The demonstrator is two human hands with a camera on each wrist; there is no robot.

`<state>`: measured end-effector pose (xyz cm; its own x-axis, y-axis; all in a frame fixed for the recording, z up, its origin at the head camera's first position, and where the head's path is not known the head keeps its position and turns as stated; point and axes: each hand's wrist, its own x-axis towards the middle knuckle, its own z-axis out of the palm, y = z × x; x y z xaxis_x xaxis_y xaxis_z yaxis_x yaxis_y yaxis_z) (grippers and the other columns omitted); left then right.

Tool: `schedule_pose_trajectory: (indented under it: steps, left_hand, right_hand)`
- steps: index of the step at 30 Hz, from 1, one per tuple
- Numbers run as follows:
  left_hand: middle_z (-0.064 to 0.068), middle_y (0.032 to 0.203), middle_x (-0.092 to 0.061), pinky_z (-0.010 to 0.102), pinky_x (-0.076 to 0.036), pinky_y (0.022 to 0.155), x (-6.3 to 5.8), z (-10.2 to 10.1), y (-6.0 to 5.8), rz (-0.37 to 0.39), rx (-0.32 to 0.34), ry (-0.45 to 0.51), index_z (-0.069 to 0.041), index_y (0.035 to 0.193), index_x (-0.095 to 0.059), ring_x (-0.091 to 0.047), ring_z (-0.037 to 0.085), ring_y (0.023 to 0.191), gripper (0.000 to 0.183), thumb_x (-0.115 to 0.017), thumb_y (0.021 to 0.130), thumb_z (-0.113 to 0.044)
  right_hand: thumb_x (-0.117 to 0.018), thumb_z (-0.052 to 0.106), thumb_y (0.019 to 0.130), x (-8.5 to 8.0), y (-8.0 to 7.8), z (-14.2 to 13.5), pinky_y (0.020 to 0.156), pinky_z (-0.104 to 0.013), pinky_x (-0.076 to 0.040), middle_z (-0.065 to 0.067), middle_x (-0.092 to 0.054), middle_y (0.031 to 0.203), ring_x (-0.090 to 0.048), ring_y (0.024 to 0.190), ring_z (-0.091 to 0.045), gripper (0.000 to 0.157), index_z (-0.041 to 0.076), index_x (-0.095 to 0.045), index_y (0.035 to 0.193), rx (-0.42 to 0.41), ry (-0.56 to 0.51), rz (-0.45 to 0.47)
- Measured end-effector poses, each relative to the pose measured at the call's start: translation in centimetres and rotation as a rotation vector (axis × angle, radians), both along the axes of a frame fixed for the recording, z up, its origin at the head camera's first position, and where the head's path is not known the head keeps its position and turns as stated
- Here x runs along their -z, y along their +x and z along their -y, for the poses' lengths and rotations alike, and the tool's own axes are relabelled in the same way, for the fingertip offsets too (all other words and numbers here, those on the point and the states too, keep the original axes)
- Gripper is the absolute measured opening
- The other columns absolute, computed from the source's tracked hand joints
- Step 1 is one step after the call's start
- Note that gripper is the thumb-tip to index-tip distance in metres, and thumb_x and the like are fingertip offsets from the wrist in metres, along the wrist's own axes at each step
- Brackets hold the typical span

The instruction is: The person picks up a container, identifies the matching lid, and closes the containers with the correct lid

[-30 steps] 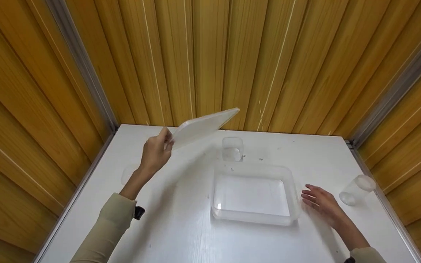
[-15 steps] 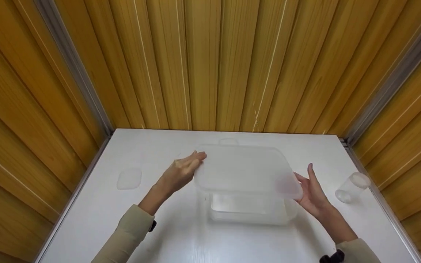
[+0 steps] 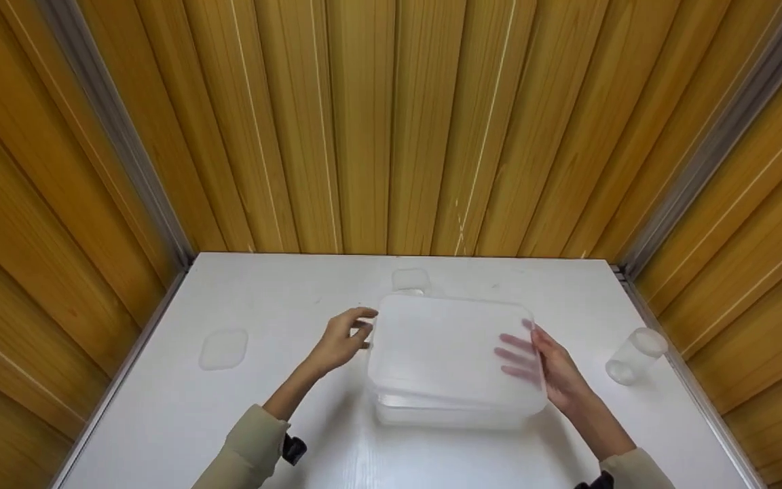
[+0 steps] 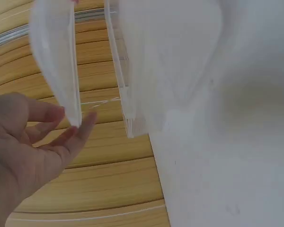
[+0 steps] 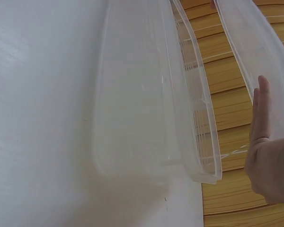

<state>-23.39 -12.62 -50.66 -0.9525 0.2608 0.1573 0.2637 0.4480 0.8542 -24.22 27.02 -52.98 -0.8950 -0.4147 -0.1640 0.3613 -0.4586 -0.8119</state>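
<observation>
Tilted above a clear rectangular plastic container (image 3: 449, 417) is its frosted lid (image 3: 442, 353), spanning most of the opening in the head view. My left hand (image 3: 338, 343) is at the lid's left edge; in the left wrist view its thumb and fingertips pinch a corner of the lid (image 4: 57, 61). Under the lid's right side, the straight fingers of my right hand (image 3: 561, 372) show through the plastic and support it. A gap separates lid (image 5: 262, 56) and container rim (image 5: 206, 101) in the right wrist view.
A small clear square container (image 3: 409, 278) stands behind the large one. On the left of the white table (image 3: 275, 285) lies a small square translucent lid (image 3: 223, 349). A clear cylindrical jar (image 3: 636, 356) is near the right edge. Wood-patterned walls (image 3: 425, 122) surround the table.
My left hand has brought the lid rightward and down over the container. My right hand has moved from beside the container to under the lid's right side.
</observation>
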Motion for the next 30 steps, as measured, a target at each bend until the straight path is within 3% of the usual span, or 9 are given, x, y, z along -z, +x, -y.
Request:
schedule_pose_trajectory:
  steps: [3,7,10,13,18,20,24,27,30]
  left_hand:
    - [0.031,0.132,-0.056,0.034,-0.064,0.080,0.4,0.3,0.3,0.190,-0.111,0.151,0.013,0.137,-0.051,-0.067,0.035,0.108,0.046,-0.064,0.093,0.005]
    - [0.030,0.128,-0.057,0.035,-0.064,0.080,1.7,-0.1,0.1,0.299,-0.165,0.219,0.015,0.139,-0.048,-0.070,0.026,0.098,0.058,-0.071,0.087,0.006]
    - [0.029,0.124,-0.061,0.033,-0.063,0.082,2.9,-0.6,-0.1,0.336,-0.157,0.218,0.016,0.138,-0.051,-0.070,0.021,0.096,0.057,-0.073,0.087,0.003]
    - [0.027,0.119,-0.064,0.033,-0.063,0.082,3.7,-0.7,-0.1,0.344,-0.152,0.233,0.015,0.135,-0.056,-0.069,0.018,0.094,0.053,-0.073,0.087,0.002]
    - [0.026,0.120,-0.064,0.033,-0.063,0.082,4.1,-0.5,0.0,0.344,-0.168,0.251,0.013,0.135,-0.056,-0.068,0.017,0.093,0.054,-0.075,0.086,0.002]
    - [0.027,0.122,-0.064,0.033,-0.063,0.080,4.2,-0.5,-0.1,0.324,-0.174,0.238,0.013,0.135,-0.056,-0.068,0.016,0.092,0.054,-0.074,0.086,0.002]
    - [0.027,0.124,-0.064,0.033,-0.064,0.075,4.6,-0.6,-0.4,0.293,-0.204,0.213,0.011,0.134,-0.058,-0.068,0.016,0.088,0.051,-0.073,0.086,0.003]
    - [0.026,0.124,-0.065,0.032,-0.063,0.073,5.0,-0.7,-0.4,0.290,-0.220,0.202,0.010,0.133,-0.060,-0.067,0.014,0.084,0.050,-0.074,0.086,0.002]
    - [0.025,0.122,-0.066,0.029,-0.062,0.069,5.3,-0.8,-0.3,0.275,-0.226,0.187,0.008,0.132,-0.062,-0.065,0.012,0.081,0.049,-0.074,0.086,0.000]
  right_hand:
    - [-0.034,0.033,0.112,1.0,-0.6,1.1,0.095,-0.037,-0.060,-0.001,-0.074,0.115,-0.073,0.108,-0.018,0.065,0.015,-0.001,0.166,0.060,0.059,0.059]
    - [-0.055,0.039,0.106,1.6,-0.8,1.5,0.098,-0.027,-0.057,0.004,-0.072,0.118,-0.071,0.099,-0.002,0.071,0.012,-0.023,0.163,0.263,0.340,0.083]
    - [-0.062,0.038,0.102,1.6,-0.6,1.3,0.113,-0.026,-0.046,-0.002,-0.058,0.147,-0.060,0.103,0.009,0.070,0.012,-0.033,0.160,0.349,0.531,0.094]
    - [-0.059,0.030,0.104,1.7,-0.4,1.1,0.119,-0.024,-0.038,-0.006,-0.036,0.164,-0.053,0.109,0.010,0.064,0.008,-0.034,0.159,0.373,0.577,0.068]
    - [-0.057,0.011,0.103,2.3,-0.3,1.2,0.094,-0.005,-0.046,-0.011,-0.047,0.155,-0.056,0.104,0.013,0.055,-0.002,-0.039,0.154,0.401,0.619,0.010]
    - [-0.057,0.010,0.103,2.6,-0.2,1.3,0.089,-0.001,-0.045,-0.014,-0.048,0.155,-0.057,0.112,0.008,0.054,-0.003,-0.041,0.153,0.387,0.688,-0.036]
    - [-0.056,0.016,0.104,2.7,0.0,1.4,0.087,-0.001,-0.042,-0.022,-0.046,0.155,-0.052,0.135,-0.021,0.054,-0.001,-0.041,0.153,0.329,0.866,-0.158]
    - [-0.057,0.017,0.104,2.7,0.3,1.3,0.086,-0.003,-0.042,-0.024,-0.048,0.152,-0.051,0.137,-0.035,0.056,0.000,-0.040,0.154,0.297,0.981,-0.228]
    - [-0.057,0.012,0.103,2.9,0.4,1.1,0.086,-0.003,-0.042,-0.025,-0.049,0.150,-0.053,0.135,-0.038,0.054,-0.002,-0.041,0.153,0.293,1.023,-0.257]
